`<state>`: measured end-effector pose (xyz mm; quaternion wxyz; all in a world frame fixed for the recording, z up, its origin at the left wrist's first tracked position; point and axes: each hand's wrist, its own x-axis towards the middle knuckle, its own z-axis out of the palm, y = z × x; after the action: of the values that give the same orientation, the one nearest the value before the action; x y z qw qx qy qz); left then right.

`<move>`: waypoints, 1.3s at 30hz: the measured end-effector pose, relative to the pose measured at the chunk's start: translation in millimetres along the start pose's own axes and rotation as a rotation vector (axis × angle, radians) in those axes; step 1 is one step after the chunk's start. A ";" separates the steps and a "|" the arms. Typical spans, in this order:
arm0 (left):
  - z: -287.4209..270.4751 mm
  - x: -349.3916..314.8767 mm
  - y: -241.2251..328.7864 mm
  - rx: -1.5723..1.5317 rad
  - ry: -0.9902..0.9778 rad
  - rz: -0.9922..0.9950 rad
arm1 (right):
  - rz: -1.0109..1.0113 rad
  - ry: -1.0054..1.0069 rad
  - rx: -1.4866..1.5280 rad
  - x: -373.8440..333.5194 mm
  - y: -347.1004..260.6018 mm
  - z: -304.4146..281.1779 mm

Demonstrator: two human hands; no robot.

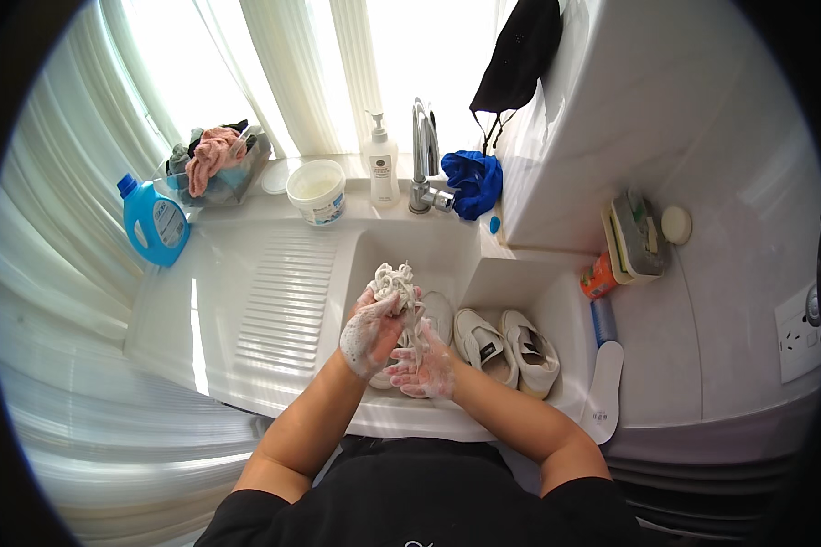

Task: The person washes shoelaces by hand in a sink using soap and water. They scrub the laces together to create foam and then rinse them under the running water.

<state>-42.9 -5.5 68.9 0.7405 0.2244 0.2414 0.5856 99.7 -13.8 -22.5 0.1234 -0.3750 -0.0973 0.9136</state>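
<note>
My left hand [372, 337], coated in suds, is closed around a bundle of white shoelaces [395, 281] above the sink basin. Strands of the laces hang down toward my right hand [426, 366], which is soapy too, palm up and fingers stretched toward the left one. Just right of my hands, a pair of white shoes, one shoe [486, 345] beside the other shoe [531, 354], rests in the sink. Another pale shoe [438, 313] lies beneath my hands, mostly hidden by them.
A ribbed washboard [287, 296] forms the sink's left side. Along the back stand a blue detergent bottle [155, 221], a clothes-filled bin [237, 190], a white tub [317, 193], a pump bottle [381, 164], the faucet [422, 155] and a blue cloth [472, 185]. An insole [604, 392] lies at right.
</note>
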 end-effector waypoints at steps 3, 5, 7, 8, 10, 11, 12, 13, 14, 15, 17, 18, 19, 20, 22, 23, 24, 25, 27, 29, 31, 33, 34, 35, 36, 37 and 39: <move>1.9 -3.5 3.2 0.126 -0.027 -0.107 | -0.290 0.035 0.127 -9.6 -24.8 16.0; -4.4 -4.0 0.5 0.225 -0.093 -0.286 | -0.493 -0.236 0.246 -33.5 -43.6 46.0; -7.2 -5.8 -5.7 0.408 -0.071 -0.291 | -0.745 0.023 0.186 -47.1 -50.8 64.2; -6.3 -5.1 -8.0 0.481 0.019 -0.265 | -0.837 0.053 0.102 -43.6 -49.3 63.8; -6.2 -1.9 -16.1 0.524 0.155 -0.127 | -1.014 0.118 -0.073 -28.4 -39.3 59.9; -5.0 -1.6 -16.7 0.421 0.182 -0.113 | -1.294 0.213 -0.302 -19.0 -28.4 62.2; -3.1 -1.3 -16.0 0.318 0.209 -0.099 | -1.643 0.371 -0.712 -19.6 -24.3 59.8; -2.0 -1.6 -15.3 0.215 0.235 -0.086 | -1.783 0.437 -0.942 -19.8 -21.5 61.9; -1.6 -0.8 -18.5 0.166 0.286 -0.103 | -1.935 0.517 -1.149 -19.9 -18.8 64.3; -2.0 1.7 -25.6 0.117 0.336 -0.120 | -1.912 0.501 -1.145 -15.5 -15.6 68.7; -13.3 6.7 -42.5 0.021 0.437 -0.152 | -1.533 0.654 -0.941 -3.3 -23.8 62.2; -36.5 6.2 -48.5 0.255 0.232 -0.040 | -1.450 0.665 -0.798 2.5 -28.1 55.1; -61.0 6.8 -54.4 0.463 0.059 0.117 | -1.365 0.667 -0.655 5.1 -31.6 53.7; -65.0 10.6 -46.9 0.080 0.034 -0.115 | -1.593 0.598 -0.808 1.6 -23.0 61.7; -62.8 10.3 -45.7 -0.239 0.080 -0.293 | -1.888 0.429 -1.101 -6.4 0.0 79.3; -53.8 6.0 -47.6 -0.168 0.151 -0.241 | -1.778 0.504 -0.989 0.1 -2.1 73.2; -44.5 1.1 -49.9 -0.097 0.221 -0.189 | -1.666 0.573 -0.878 12.5 -8.1 60.8; -39.8 -2.0 -51.2 -0.027 0.289 -0.133 | -1.554 0.635 -0.770 21.2 -16.4 51.4; -42.1 -2.9 -53.1 0.368 -0.026 0.122 | -1.430 0.746 -0.771 22.0 -26.9 40.1; -65.6 10.5 -51.0 -0.368 -0.044 -0.374 | -1.546 0.693 -0.834 28.8 -21.3 35.0; -115.5 35.1 -69.5 -0.461 -0.481 -0.390 | -1.659 0.631 -0.897 35.6 -14.6 33.0; -81.5 11.0 -68.1 -0.321 -0.097 -0.287 | -1.770 0.581 -0.955 37.6 -9.9 29.6; -50.3 4.5 -56.9 -0.174 0.054 -0.209 | -1.609 0.889 -0.878 25.8 -25.3 36.0; -15.9 -0.8 -46.4 -0.015 0.201 -0.163 | -1.550 0.890 -0.803 22.3 -24.6 37.2; -25.4 5.1 -48.9 -0.086 0.189 -0.247 | -1.495 0.878 -0.727 20.8 -23.4 39.7; -33.3 8.7 -48.9 -0.157 0.180 -0.329 | -1.438 0.862 -0.651 20.7 -21.2 41.3; -55.7 15.0 -44.6 -0.405 -0.084 -0.482 | -1.714 0.605 -0.956 18.8 -8.3 44.7</move>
<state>-40.6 2.4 -3.6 0.8969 0.0326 0.1354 0.4197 56.3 -4.1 -1.4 0.5916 -0.4041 -0.6508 0.2515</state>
